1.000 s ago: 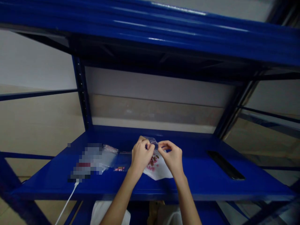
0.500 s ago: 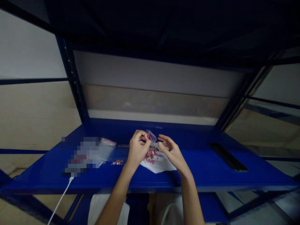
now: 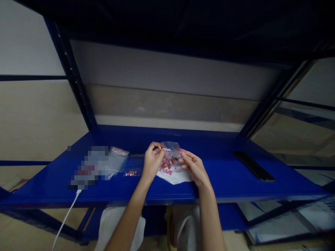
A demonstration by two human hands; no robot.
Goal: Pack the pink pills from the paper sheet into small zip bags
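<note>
Nearest to the camera, two bare forearms rise from the bottom edge. On the left, a white cable [image 3: 65, 218] hangs down below the front edge of the blue metal shelf [image 3: 230, 184].

Over the shelf board, the left hand [image 3: 152, 161] and the right hand [image 3: 195, 168] meet at a small clear plastic bag [image 3: 171, 149]. The grip of the left hand is closed: thumb and forefinger pinch the left edge of the bag. The grip of the right hand is only half closed. Its fingertips [image 3: 183, 153] touch the right side of the bag, but I cannot tell if they really pinch it. The bag is held up between both hands, a little above the board.

Directly under the bag lies a white sheet [image 3: 175, 177] with a heap of small pink pieces [image 3: 166, 165] on it. Just left of the left hand lies a tiny bag with few reddish pieces [image 3: 131, 173]. Further left are flat clear bags [image 3: 119, 161], beside a blurred patch.

Well apart to the right, a long flat black object [image 3: 252, 165] lies on the board. Behind the shelf is a pale wall [image 3: 170, 80], and a dark upper shelf is overhead.
</note>
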